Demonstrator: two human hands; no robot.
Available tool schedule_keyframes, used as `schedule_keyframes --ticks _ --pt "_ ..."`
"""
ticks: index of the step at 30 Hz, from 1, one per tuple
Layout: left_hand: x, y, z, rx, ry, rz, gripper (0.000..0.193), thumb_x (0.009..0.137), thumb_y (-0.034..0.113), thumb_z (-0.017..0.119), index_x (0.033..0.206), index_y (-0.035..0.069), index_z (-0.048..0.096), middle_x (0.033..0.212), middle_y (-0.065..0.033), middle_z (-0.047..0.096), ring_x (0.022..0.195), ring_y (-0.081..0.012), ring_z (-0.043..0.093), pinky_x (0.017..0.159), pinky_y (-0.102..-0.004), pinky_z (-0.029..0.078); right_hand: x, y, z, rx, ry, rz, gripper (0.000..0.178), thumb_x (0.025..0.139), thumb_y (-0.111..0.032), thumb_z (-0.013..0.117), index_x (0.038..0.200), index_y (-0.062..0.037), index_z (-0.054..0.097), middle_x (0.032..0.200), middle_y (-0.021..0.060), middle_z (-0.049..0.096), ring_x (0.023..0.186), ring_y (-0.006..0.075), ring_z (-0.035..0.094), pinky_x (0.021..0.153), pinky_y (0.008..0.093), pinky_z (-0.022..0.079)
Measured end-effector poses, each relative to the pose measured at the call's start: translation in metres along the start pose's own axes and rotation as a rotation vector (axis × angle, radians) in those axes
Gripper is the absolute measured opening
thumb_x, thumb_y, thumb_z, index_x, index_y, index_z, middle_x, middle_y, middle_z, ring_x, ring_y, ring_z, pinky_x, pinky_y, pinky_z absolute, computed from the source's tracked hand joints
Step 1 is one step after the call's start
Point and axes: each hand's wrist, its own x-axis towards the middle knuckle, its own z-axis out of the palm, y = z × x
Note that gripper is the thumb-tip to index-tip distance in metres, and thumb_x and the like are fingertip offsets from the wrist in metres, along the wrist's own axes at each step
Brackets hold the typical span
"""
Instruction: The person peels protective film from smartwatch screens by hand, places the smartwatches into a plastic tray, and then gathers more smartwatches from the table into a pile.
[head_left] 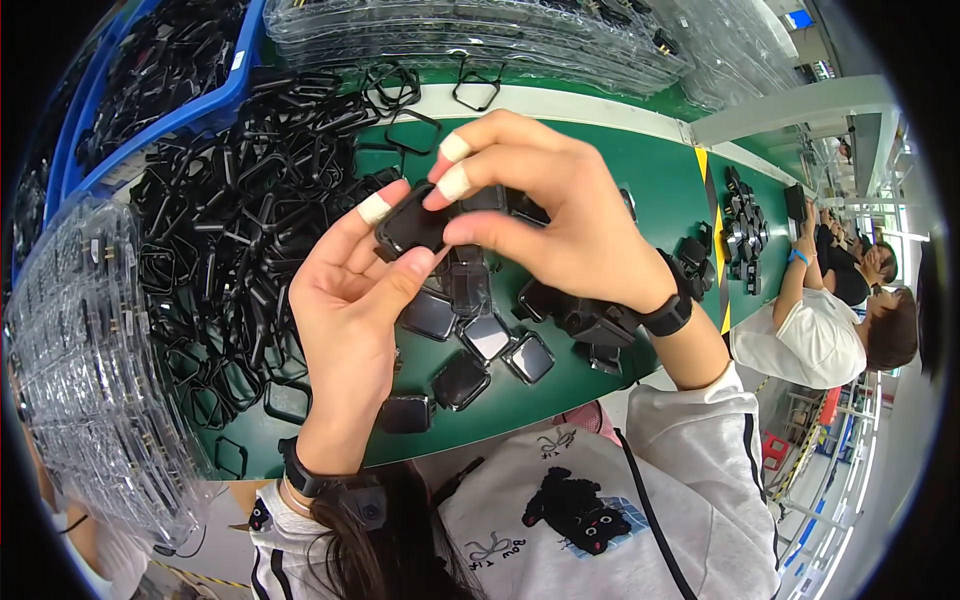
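Above the table, both hands grip one black case with rounded corners and a glossy face (410, 224), shaped like a smartwatch body. My left hand (348, 305) pinches its lower left side between thumb and fingers. Thumb and fingertips of my right hand (565, 215) close on its upper right part, hiding some of it. White finger covers wrap several fingertips. Below the hands lie several similar glossy cases, among them a black one (461, 380) and a shiny one (487, 337). Loose black square frames (270, 215) are heaped beside my left hand.
Blue bins (243, 62) of black parts stand at the far left. Clear plastic trays are stacked at the left (95, 350) and along the back (480, 45). Yellow-black tape (716, 240) crosses the green table (640, 150); more black parts (742, 230) and seated people (815, 335) are beyond it.
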Motion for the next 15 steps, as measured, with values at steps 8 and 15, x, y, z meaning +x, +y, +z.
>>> schedule_keyframes --ticks 8,15 --pt "-0.001 0.001 -0.003 0.085 -0.081 0.041 0.051 0.078 -0.015 0.064 0.126 -0.007 0.051 0.109 -0.0163 0.064 0.092 -0.0139 0.063 0.079 -0.0234 0.053 0.002 0.003 0.001 0.582 0.018 0.392 0.022 0.081 0.007 0.065 0.102 0.0012 0.06 0.103 0.0061 0.059 0.095 0.0131 0.058 0.086 0.0283 0.051" --pt "0.001 0.001 0.0 0.033 0.05 0.124 0.045 0.084 -0.012 0.057 0.128 -0.007 0.048 0.114 -0.0186 0.061 0.099 -0.0204 0.062 0.087 -0.0348 0.056 0.009 0.023 -0.006 0.534 -0.083 0.507 0.026 0.08 0.0 0.068 0.104 0.0026 0.059 0.096 0.0078 0.065 0.092 0.0162 0.062 0.083 0.0273 0.05"
